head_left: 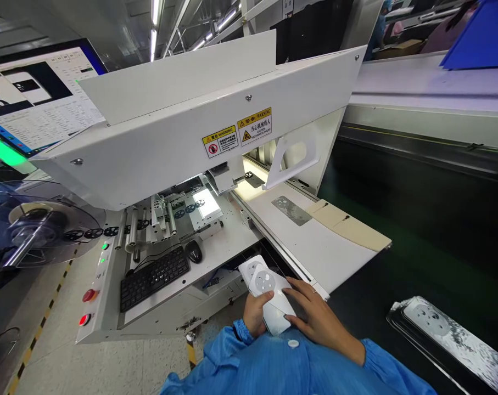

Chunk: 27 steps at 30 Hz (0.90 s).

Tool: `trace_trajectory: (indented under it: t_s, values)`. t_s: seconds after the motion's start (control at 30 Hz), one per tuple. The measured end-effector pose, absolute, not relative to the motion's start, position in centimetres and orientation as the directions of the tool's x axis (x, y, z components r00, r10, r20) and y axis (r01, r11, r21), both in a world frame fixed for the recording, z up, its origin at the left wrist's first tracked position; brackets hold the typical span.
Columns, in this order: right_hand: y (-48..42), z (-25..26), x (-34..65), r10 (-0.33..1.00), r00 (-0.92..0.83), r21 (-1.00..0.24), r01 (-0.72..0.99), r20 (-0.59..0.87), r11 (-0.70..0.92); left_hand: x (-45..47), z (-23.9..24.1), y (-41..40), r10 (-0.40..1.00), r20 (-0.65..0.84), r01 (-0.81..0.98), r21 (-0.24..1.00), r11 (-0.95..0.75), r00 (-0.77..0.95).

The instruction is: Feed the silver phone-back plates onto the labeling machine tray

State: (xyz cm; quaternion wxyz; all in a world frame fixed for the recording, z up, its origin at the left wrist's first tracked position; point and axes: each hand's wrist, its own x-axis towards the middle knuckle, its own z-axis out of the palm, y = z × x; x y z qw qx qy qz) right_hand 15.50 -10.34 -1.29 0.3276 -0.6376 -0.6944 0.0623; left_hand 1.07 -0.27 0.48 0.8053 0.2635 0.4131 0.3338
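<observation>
Two white phone back covers (279,299), each with a round grey camera area, overlap in front of my body. My left hand (256,315) is closed on them from the left, thumb lying across the upper cover. At their right edge, my right hand (318,318) grips the upper cover with its fingertips; the underside of the grip is hidden. Beyond my hands, a clear or grey patterned cover (292,210) lies flat on the machine's white belt (314,247). To my right, more covers (450,334) lie in a black tray (421,351) on the dark surface.
A white machine (183,126) with warning labels overhangs the work area. Its ledge holds a keyboard (156,277) and a mouse (194,251). Red buttons (88,296) sit at its left corner, near a reel (38,225) feeding black round stickers. A monitor (43,93) stands upper left.
</observation>
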Motion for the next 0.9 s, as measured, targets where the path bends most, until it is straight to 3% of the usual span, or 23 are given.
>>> trace_trajectory:
  t_s: [0.9]
  values:
    - [-10.9,-0.5,15.5,0.93,0.062,-0.53,0.835,0.363,0.151,1.4,1.5,-0.5,0.75,-0.503,-0.294,0.708,0.643,0.429]
